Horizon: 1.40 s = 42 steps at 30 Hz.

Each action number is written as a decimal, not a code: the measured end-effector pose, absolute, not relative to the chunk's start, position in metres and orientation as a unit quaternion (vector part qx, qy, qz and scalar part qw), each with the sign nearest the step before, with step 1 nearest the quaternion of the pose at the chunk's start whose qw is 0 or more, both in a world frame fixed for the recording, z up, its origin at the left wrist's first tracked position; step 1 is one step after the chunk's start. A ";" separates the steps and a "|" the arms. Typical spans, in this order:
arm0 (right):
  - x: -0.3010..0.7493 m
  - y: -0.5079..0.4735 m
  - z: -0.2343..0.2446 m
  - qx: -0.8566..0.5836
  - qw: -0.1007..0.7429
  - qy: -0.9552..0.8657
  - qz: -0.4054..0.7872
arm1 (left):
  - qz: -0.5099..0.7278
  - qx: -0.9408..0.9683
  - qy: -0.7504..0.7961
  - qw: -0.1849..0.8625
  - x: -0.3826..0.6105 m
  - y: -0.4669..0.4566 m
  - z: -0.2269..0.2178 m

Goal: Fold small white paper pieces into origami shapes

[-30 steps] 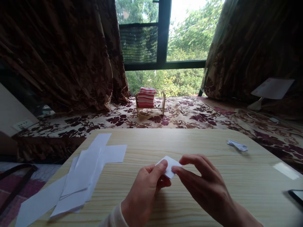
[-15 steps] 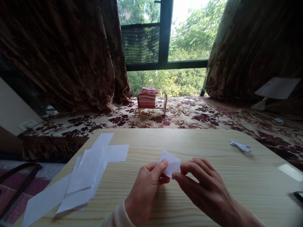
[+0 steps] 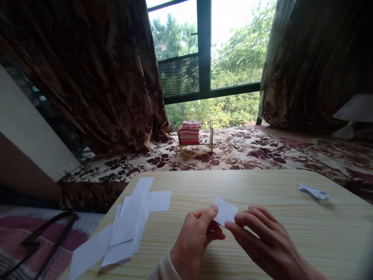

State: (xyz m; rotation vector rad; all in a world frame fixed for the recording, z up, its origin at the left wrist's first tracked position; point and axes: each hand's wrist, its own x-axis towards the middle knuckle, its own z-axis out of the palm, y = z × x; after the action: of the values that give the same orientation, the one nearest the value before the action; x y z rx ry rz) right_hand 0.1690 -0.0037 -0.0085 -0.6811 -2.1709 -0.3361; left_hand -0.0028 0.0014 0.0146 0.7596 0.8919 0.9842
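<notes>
A small folded piece of white paper (image 3: pixel 225 212) is held above the wooden table (image 3: pixel 247 182), between my two hands. My left hand (image 3: pixel 198 229) pinches its left side, thumb on top and fingers underneath. At its lower right edge, the thumb and index finger of my right hand (image 3: pixel 262 237) are pinched close to the paper's corner; the other fingers are curled. On the left of the table lies an overlapping pile of white paper strips (image 3: pixel 126 223). A folded white paper piece (image 3: pixel 313 191) rests at the far right of the table.
Beyond the table, a floral-covered ledge (image 3: pixel 233 155) carries a small wooden rack (image 3: pixel 211 138) with a stack of red-and-white striped cloths (image 3: pixel 190 133). A lamp (image 3: pixel 357 109) stands at the right, and a dark strap (image 3: pixel 55 237) lies at lower left.
The whole view has shifted, so the scene sits lower and further right. Both hands keep their pinch on the small paper, with little change between them.
</notes>
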 end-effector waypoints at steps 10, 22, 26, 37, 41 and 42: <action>0.180 -0.005 0.024 -0.232 0.505 -0.805 -0.210 | 0.451 0.375 0.470 0.659 0.003 0.012 0.030; 0.177 -0.004 0.005 -0.277 0.457 -0.826 -0.180 | 0.429 0.402 0.434 0.683 0.009 0.004 0.029; 0.173 -0.002 0.001 -0.290 0.432 -0.837 -0.172 | 0.421 0.385 0.450 0.687 0.007 0.005 0.021; 0.164 0.002 -0.005 -0.390 0.548 -0.733 0.101 | 0.427 0.449 0.524 0.584 -0.006 0.014 0.005; 0.165 0.007 -0.009 -0.485 0.511 -0.637 0.312 | 0.425 0.521 0.513 0.534 -0.005 0.011 0.008; 0.164 0.008 -0.010 -0.483 0.489 -0.633 0.356 | 0.426 0.531 0.504 0.531 -0.004 0.010 0.009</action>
State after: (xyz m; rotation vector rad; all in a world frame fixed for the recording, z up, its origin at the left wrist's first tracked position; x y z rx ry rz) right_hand 0.1640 0.0084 -0.0096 -1.1747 -1.5379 0.8646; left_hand -0.0038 0.0102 0.0094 1.2664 1.2030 1.0171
